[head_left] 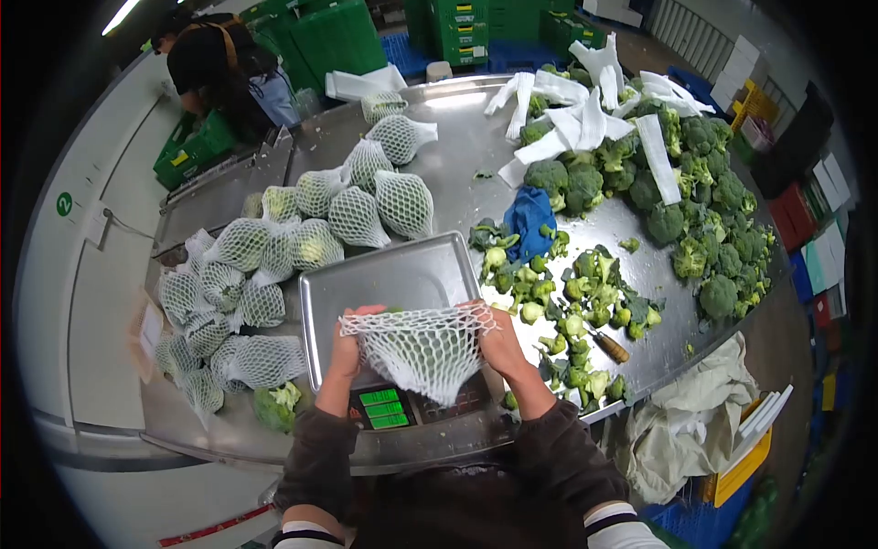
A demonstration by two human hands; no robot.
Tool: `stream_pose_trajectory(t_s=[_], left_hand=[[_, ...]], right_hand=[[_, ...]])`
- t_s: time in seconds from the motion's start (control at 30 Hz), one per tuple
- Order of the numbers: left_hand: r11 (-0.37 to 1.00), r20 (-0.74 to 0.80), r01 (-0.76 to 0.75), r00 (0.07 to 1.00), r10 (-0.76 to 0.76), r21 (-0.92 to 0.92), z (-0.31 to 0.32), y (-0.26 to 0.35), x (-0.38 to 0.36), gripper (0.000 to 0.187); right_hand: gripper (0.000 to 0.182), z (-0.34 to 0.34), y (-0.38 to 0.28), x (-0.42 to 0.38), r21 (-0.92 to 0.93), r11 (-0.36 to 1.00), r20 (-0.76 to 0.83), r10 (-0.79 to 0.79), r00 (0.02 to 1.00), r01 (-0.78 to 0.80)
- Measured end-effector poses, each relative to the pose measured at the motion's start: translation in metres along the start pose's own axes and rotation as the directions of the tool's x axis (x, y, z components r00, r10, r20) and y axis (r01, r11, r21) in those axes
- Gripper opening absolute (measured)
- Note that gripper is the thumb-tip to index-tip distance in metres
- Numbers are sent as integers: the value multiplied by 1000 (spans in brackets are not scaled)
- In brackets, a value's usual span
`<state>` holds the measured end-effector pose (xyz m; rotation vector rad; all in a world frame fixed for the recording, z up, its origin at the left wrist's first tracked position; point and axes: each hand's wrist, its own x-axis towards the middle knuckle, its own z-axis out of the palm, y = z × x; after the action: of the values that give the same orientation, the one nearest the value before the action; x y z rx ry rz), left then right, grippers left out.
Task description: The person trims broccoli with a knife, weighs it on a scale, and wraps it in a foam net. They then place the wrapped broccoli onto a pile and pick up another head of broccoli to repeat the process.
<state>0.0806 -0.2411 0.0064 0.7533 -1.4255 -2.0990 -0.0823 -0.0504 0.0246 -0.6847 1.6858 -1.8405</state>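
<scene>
White foam netting [422,355] is stretched between the fingers of both hands, its rim gripped at one end by the left hand [346,346] and at the other by the right hand [497,343]. Spread wide, that mouth runs left to right, while the net's long axis drops away from it, narrowing to a gathered tail that points at the surface's near edge and lies slightly closer to the right hand. Green shows through the mesh, though I cannot tell whether anything sits inside. Directly beneath and beyond is the scale's steel tray [366,274], and its lit display [384,409] faces the near edge, beside the left wrist. One unwrapped broccoli head [277,407] rests by the near edge, left of the left forearm, so the left hand is the nearer to it. Netted heads [404,203] crowd from the surface's left side toward its far edge. Right of the tray are trimmed stalk pieces [576,320], a wooden-handled knife [611,348] and a blue cloth [529,224]; past them, toward the far right corner, bare broccoli heads [718,297] are heaped under loose white sleeves [658,160], well apart from the right hand.
</scene>
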Motion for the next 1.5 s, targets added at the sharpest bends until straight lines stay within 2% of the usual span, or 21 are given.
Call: stream_pose_trajectory(t_s=[0.13,0.17,0.2,0.23,0.27,0.33,0.53,0.6,0.63,0.77,0.83,0.87,0.93,1.0,1.03,1.13,1.2,1.27,1.3,1.47,1.5], left_hand=[[981,33,140,990,-137,-131,-6,6,-15,35],[925,37,275,961,-275,-264,-6,6,-16,34],[832,60,393,913,-403,-391,-7,6,-18,33],[742,153,482,870,-469,-466,-10,2,-18,33],[742,150,478,871,-467,-470,-7,2,-22,33],[689,166,477,867,-470,-546,10,4,-38,34],[568,-103,303,813,-573,-765,29,-17,-55,33],[188,527,522,849,-28,-832,11,-50,-43,28],[332,-22,221,804,-594,-917,22,-47,-38,25],[372,158,383,845,-511,-845,49,-4,-55,38],[480,370,588,798,-476,-651,41,18,-70,41],[576,558,720,680,-476,-386,29,24,-75,44],[628,505,745,641,-578,-226,5,34,-75,42],[917,-16,357,933,-360,177,6,58,-66,41],[943,-81,243,970,-230,228,18,67,-58,51],[888,20,-86,996,86,451,47,38,-23,74],[809,139,-291,957,256,511,53,13,-8,80],[897,-23,-268,955,295,350,52,10,-3,82],[891,-37,-280,949,313,356,45,11,-2,82],[861,-396,-308,908,139,-405,-14,54,10,64],[853,-316,-315,930,189,-416,-35,70,17,52]], right_hand=[[47,-5,-28,-9,-90,933,218,361,907,-350],[45,-3,-27,-10,141,851,185,479,858,-506],[43,-2,-25,-11,365,703,181,590,787,-611],[38,-19,4,-7,587,412,520,467,715,-697],[38,-16,5,-9,583,412,524,468,712,-700],[35,-4,5,-12,726,-43,640,407,652,-687],[32,16,1,-18,843,167,337,578,743,-512],[31,23,2,-18,812,289,251,610,751,-507],[30,18,23,-15,825,221,318,581,750,-521],[37,15,8,-19,771,283,273,662,698,-571],[49,-7,4,-29,498,235,700,460,547,-835],[49,-20,-3,-28,492,236,705,456,543,-838],[58,-44,-15,-22,-110,648,461,705,539,-754],[55,-48,-12,-7,-114,849,-46,515,856,-516],[48,-40,-16,-1,-62,934,-131,342,931,-352],[48,-9,-13,25,-422,893,-24,159,987,-154],[48,16,0,30,-363,930,-44,44,998,-57],[48,29,-5,41,-380,918,-6,-127,992,115],[47,36,-20,39,-254,966,11,47,999,-43],[51,97,-66,62,79,989,364,-146,920,126],[51,107,-74,64,35,989,424,-147,894,146]])
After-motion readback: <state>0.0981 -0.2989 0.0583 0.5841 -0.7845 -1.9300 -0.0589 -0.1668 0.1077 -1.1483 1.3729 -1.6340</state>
